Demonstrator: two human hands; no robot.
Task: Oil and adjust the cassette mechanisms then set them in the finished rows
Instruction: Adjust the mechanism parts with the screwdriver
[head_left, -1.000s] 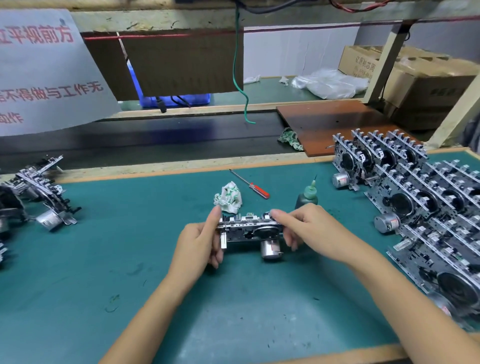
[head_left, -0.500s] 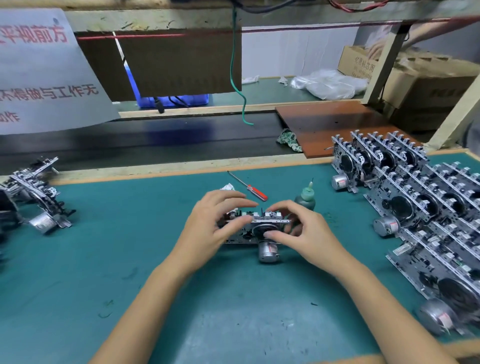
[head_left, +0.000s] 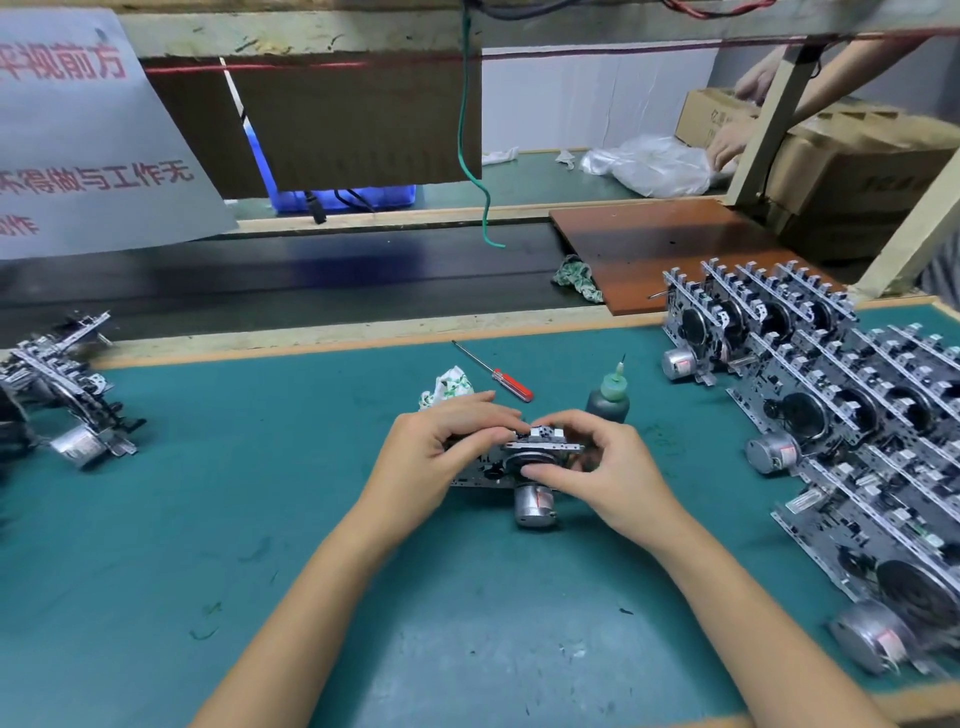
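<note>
A metal cassette mechanism (head_left: 524, 462) with a round silver motor at its front sits on the green mat (head_left: 260, 519) at the centre. My left hand (head_left: 441, 447) grips its left half, fingers curled over the top. My right hand (head_left: 608, 467) holds its right end, thumb pressed on the front and fingers arched over the top. A dark oil bottle (head_left: 608, 397) with a green nozzle stands just behind my right hand. Rows of mechanisms (head_left: 841, 415) fill the right side of the mat.
A red-handled screwdriver (head_left: 498, 374) and a crumpled cloth (head_left: 447, 387) lie behind my hands. More mechanisms (head_left: 67, 405) are piled at the left edge. Beyond the mat run a dark conveyor belt (head_left: 285, 280) and a brown board (head_left: 670, 249). Another person's hands (head_left: 727, 145) touch cardboard boxes far right.
Both hands shifted from the mechanism's ends to over its top, fingers now curled across it. The mechanism stayed at the mat's centre. Another person's hands appeared at the far boxes.
</note>
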